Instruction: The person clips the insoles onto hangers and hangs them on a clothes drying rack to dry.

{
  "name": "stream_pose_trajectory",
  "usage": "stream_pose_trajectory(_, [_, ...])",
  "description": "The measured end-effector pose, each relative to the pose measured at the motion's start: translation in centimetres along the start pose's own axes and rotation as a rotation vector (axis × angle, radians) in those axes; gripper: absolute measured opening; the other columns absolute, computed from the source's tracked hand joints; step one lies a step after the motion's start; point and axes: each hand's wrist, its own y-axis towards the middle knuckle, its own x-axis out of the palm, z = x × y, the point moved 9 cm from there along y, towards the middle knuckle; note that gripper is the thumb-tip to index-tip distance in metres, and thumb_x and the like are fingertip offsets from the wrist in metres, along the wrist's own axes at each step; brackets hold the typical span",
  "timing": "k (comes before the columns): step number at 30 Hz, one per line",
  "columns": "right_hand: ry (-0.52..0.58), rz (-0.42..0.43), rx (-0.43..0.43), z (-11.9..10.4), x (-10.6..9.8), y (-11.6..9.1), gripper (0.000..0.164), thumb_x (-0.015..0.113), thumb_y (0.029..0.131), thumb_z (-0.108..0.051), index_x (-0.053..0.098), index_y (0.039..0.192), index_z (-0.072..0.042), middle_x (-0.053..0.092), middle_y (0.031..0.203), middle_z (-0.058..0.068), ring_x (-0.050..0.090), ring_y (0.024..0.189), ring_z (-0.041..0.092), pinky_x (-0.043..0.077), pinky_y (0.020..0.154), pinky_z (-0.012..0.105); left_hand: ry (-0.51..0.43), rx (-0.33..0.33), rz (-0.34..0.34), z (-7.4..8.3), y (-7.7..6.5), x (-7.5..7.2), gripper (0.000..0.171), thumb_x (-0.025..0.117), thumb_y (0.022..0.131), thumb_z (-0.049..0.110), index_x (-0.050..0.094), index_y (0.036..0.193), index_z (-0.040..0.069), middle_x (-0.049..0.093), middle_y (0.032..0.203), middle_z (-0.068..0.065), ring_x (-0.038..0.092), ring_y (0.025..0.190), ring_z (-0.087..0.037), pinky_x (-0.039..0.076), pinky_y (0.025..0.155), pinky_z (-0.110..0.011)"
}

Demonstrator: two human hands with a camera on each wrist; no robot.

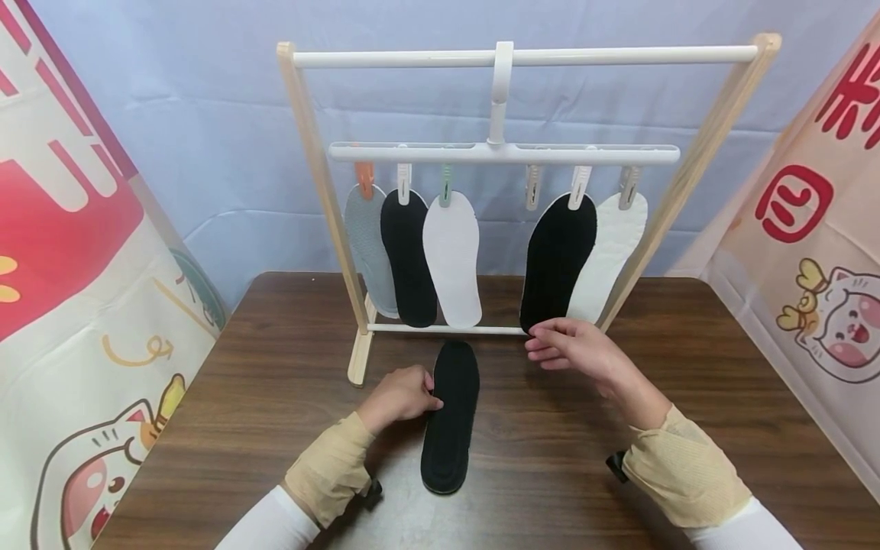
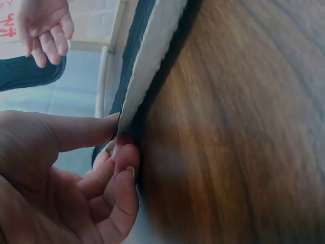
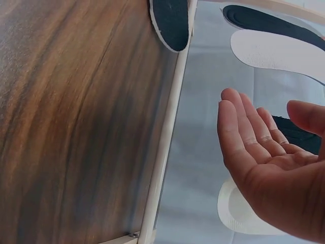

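A black insole [image 1: 450,428] with a white underside lies lengthwise at the middle of the table. My left hand [image 1: 402,396] pinches its left edge; in the left wrist view the thumb is on the dark face and the fingers [image 2: 127,157] are against the pale side. My right hand [image 1: 577,351] is near the lower end of a hanging black insole [image 1: 560,260]. In the right wrist view, that hand [image 3: 269,147] has its fingers extended and nothing in its grasp. Whether it touches the hanging insole, I cannot tell.
A wooden rack [image 1: 323,191] carries a white hanger [image 1: 412,155] with several clips. Grey [image 1: 371,244], black [image 1: 409,267] and white insoles [image 1: 452,267] hang left, another white insole [image 1: 608,256] far right. One beige clip [image 1: 532,187] holds nothing. Printed cloths flank the brown table [image 1: 275,397].
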Motion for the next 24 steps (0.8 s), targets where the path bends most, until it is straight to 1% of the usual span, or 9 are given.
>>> stream_pose_trajectory(4, [0.008, 0.001, -0.003, -0.4, 0.1, -0.2, 0.045, 0.053, 0.107, -0.02, 0.048, 0.136, 0.013, 0.072, 0.113, 0.013, 0.072, 0.103, 0.023, 0.057, 0.09, 0.036, -0.081, 0.017, -0.002, 0.2, -0.1, 0.2, 0.025, 0.082, 0.086, 0.025, 0.06, 0.09, 0.013, 0.063, 0.075, 0.004, 0.059, 0.072, -0.015, 0.048, 0.072, -0.032])
stream_pose_trajectory(7, [0.011, 0.005, -0.005, -0.9, 0.1, -0.4, 0.045, 0.053, 0.107, -0.021, 0.048, 0.137, 0.012, 0.072, 0.114, 0.012, 0.072, 0.103, 0.021, 0.057, 0.09, 0.035, -0.158, 0.018, -0.011, 0.2, -0.2, 0.3, 0.027, 0.081, 0.086, 0.021, 0.058, 0.093, 0.011, 0.063, 0.069, 0.005, 0.059, 0.064, -0.012, 0.046, 0.065, -0.029])
stream_pose_trajectory(10, [-0.005, 0.02, -0.007, -1.5, 0.0, -0.5, 0.046, 0.054, 0.107, -0.023, 0.048, 0.138, 0.01, 0.072, 0.116, 0.013, 0.071, 0.104, 0.022, 0.057, 0.092, 0.035, -0.238, 0.027, -0.017, 0.3, -0.4, 0.4, 0.028, 0.08, 0.087, 0.018, 0.057, 0.099, 0.008, 0.064, 0.069, 0.004, 0.06, 0.059, -0.011, 0.045, 0.062, -0.028])
stream_pose_trajectory(14, [-0.023, 0.03, -0.019, -2.4, -0.1, -0.5, 0.048, 0.053, 0.107, -0.025, 0.046, 0.141, 0.008, 0.066, 0.127, 0.021, 0.07, 0.111, 0.024, 0.056, 0.094, 0.035, -0.28, 0.058, -0.022, 0.6, -0.4, 0.4, 0.029, 0.078, 0.087, 0.015, 0.061, 0.108, 0.004, 0.064, 0.073, 0.003, 0.062, 0.06, -0.01, 0.046, 0.061, -0.026])
stream_pose_trajectory(16, [-0.019, 0.028, -0.024, -2.8, 0.0, -0.5, 0.048, 0.053, 0.107, -0.025, 0.045, 0.141, 0.008, 0.062, 0.132, 0.026, 0.069, 0.114, 0.024, 0.055, 0.095, 0.035, -0.282, 0.071, -0.03, 0.8, -0.4, 0.5, 0.025, 0.076, 0.088, 0.014, 0.064, 0.106, 0.004, 0.065, 0.073, 0.003, 0.063, 0.06, -0.009, 0.046, 0.061, -0.025])
stream_pose_trajectory(18, [-0.015, 0.024, -0.028, -3.2, 0.1, -0.5, 0.047, 0.052, 0.107, -0.023, 0.044, 0.142, 0.007, 0.058, 0.136, 0.028, 0.067, 0.117, 0.026, 0.055, 0.096, 0.034, -0.282, 0.085, -0.037, 1.0, -0.4, 0.6, 0.018, 0.075, 0.088, 0.014, 0.066, 0.101, 0.005, 0.064, 0.073, 0.003, 0.062, 0.061, -0.008, 0.045, 0.06, -0.024])
stream_pose_trajectory(21, [-0.014, 0.022, -0.034, -3.8, 0.2, -0.5, 0.046, 0.05, 0.108, -0.021, 0.043, 0.143, 0.007, 0.056, 0.139, 0.029, 0.065, 0.12, 0.028, 0.054, 0.097, 0.034, -0.3, 0.101, -0.045, 1.2, -0.4, 0.7, 0.011, 0.073, 0.089, 0.012, 0.065, 0.093, 0.006, 0.063, 0.072, 0.003, 0.06, 0.059, -0.008, 0.044, 0.057, -0.023])
stream_pose_trajectory(24, [-0.012, 0.02, -0.058, -4.4, 0.3, -0.4, 0.046, 0.049, 0.108, -0.02, 0.041, 0.144, 0.009, 0.056, 0.139, 0.029, 0.064, 0.121, 0.028, 0.054, 0.097, 0.034, -0.344, 0.113, -0.052, 1.3, -0.5, 0.8, 0.008, 0.071, 0.089, 0.009, 0.063, 0.091, 0.005, 0.061, 0.07, 0.001, 0.058, 0.055, -0.009, 0.045, 0.054, -0.023])
